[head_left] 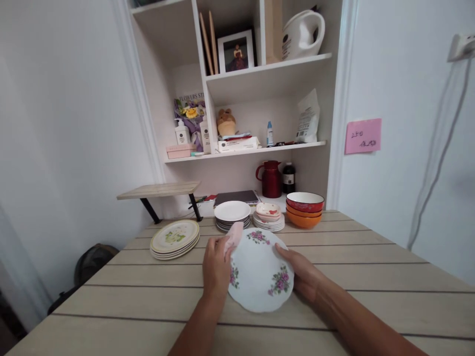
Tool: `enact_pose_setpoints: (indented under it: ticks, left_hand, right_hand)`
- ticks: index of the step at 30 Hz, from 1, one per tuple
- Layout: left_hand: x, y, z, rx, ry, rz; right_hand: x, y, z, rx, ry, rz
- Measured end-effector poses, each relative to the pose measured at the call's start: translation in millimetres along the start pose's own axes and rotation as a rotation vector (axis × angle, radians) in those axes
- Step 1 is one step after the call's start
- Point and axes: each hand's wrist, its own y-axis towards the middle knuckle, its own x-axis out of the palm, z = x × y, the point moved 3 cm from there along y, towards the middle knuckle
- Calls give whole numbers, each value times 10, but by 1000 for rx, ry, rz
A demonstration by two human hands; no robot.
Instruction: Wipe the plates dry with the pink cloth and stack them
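Observation:
A white plate [260, 267] with a scalloped rim and purple flower sprays is held tilted up over the table, its face toward me. My right hand [304, 274] grips its right edge, thumb on the front and the other fingers behind. At the plate's upper left edge, my left hand [216, 264] is closed on a pale pink cloth [234, 235], which touches the rim. Some of the left fingertips are hidden by the cloth and plate.
Behind the plate stand stacked white plates [232, 211], small dishes [268, 211] on saucers, and red and orange bowls [304, 210]. Green-patterned plates [175, 237] lie at left, near a small raised shelf [159, 190]. A red jug [270, 179] stands at the back of the slatted table [148, 301].

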Motion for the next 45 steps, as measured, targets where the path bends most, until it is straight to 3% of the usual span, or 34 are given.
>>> enact_pose_setpoints:
  ticks: [3,5,11,15,19,21,26,28,30,33,35,39,45]
  left_hand:
    - [-7,1,65,90,19,123]
    - [68,-10,77,87,49,108]
    - [361,-120,133,72,124,-361]
    - [282,-222,383,233,46,-492]
    - [214,-285,640,411,-38,-601]
    - [227,-248,636,391,-19,-574]
    - [255,-89,353,121,103,-321]
    - [248,-89,335,110,96,-277]
    - [252,-138,423,168,60,-309]
    - [283,-270,668,387,-34,-438]
    - [291,-334,778,463,-86,-470]
    - [240,-331,754,381,-190,-420]
    - [6,-217,548,199,-682,-320]
  right_hand:
    - [62,-20,22,-23,29,-28]
    - [87,-30,23,-37,32,14]
    - [111,-22,22,-59,32,28]
    - [106,-23,15,-50,7,58]
    - [122,-25,-8,-69,44,-7]
    - [118,-20,-8,-81,46,-30]
    - [100,-4,29,-102,-27,-45]
    - [106,-2,46,-99,-25,-66]
    - [115,-3,55,-93,2,-81]
    - [135,-17,50,-95,56,-102]
    - [153,-30,42,-98,70,-123]
    - [165,-41,32,-89,25,-111]
    - [113,30,43,-69,9,-124]
